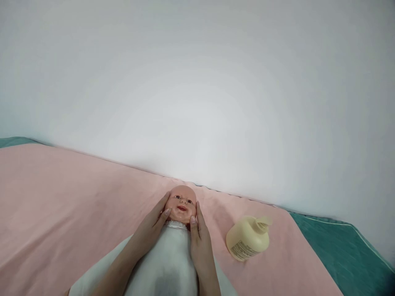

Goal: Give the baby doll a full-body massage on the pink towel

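A baby doll (pixel 182 202) lies face up in front of me, with a bald head and a white garment that has a ruffled collar. My left hand (pixel 155 220) cups the left side of its head, thumb along the cheek by the jaw. On the other side, my right hand (pixel 199 232) is pressed against the cheek, with its thumb near the chin. Both hands clasp the head between them; the fingertips behind it are partly hidden. A pale yellow pump bottle (pixel 247 240) with small printed text stands to the right of my right hand, apart from it.
Pink cloth (pixel 77 197) spreads under the doll and the bottle, with soft wrinkles. Green fabric (pixel 342 250) shows past its right edge and at the far left corner. A plain white wall (pixel 197 90) rises directly behind the cloth, close to the doll's head.
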